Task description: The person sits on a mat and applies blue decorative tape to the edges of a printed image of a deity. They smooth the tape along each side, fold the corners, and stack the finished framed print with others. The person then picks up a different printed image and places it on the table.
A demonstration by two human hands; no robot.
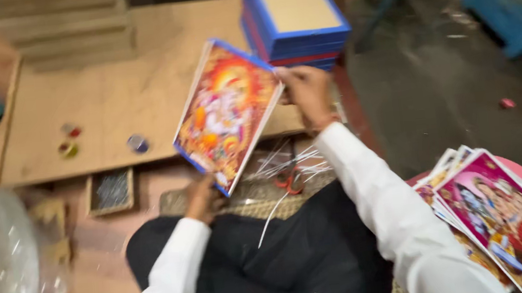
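Over your lap, tilted: you've got the framed picture (229, 113) held up between both hands.

Head view is pretty blurry, but your right hand (305, 93) pinches the frame's upper right edge, fingers curled shut around the blue border. Your left hand (201, 200) grips the bottom corner from underneath, fingers mostly hidden behind it, so the frame sits diagonally between the two. Behind it lies the plywood board (105, 99) with a stack of blue frames (294, 15) on its far right corner. Red-handled scissors (289, 177) lie just below the frame, and a pile of colourful prints (508, 216) sits at your right elbow.
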